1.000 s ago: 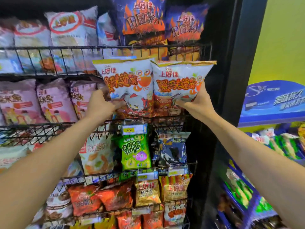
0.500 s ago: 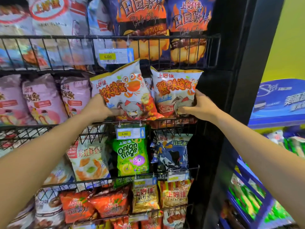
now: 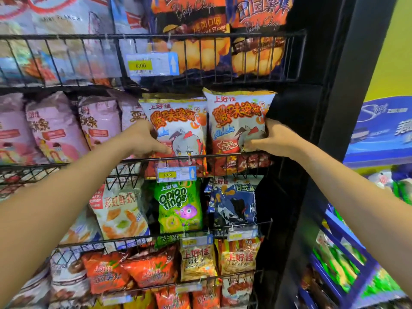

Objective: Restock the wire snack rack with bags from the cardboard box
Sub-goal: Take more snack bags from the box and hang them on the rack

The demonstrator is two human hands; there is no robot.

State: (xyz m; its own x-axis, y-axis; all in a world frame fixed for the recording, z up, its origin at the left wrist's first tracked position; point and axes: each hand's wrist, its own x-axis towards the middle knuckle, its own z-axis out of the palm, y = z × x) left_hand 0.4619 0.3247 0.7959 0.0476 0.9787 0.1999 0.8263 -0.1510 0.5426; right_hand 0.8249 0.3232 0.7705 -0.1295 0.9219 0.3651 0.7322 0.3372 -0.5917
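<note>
Green bag [image 3: 178,206] reads "onion rings"; yellow tag [image 3: 167,174] "6.00".

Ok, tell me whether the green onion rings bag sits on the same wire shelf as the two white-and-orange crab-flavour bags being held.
No: the green onion rings bag sits one wire shelf below the two white-and-orange crab-flavour bags.

The green bag [image 3: 179,205] reads "onion rings". Two yellow price tags read "6.00": the upper tag [image 3: 152,64] on the top wire shelf and the lower tag [image 3: 176,174] on the middle one. The dark chip bag [image 3: 189,25] shows "Potato Chips".
</note>
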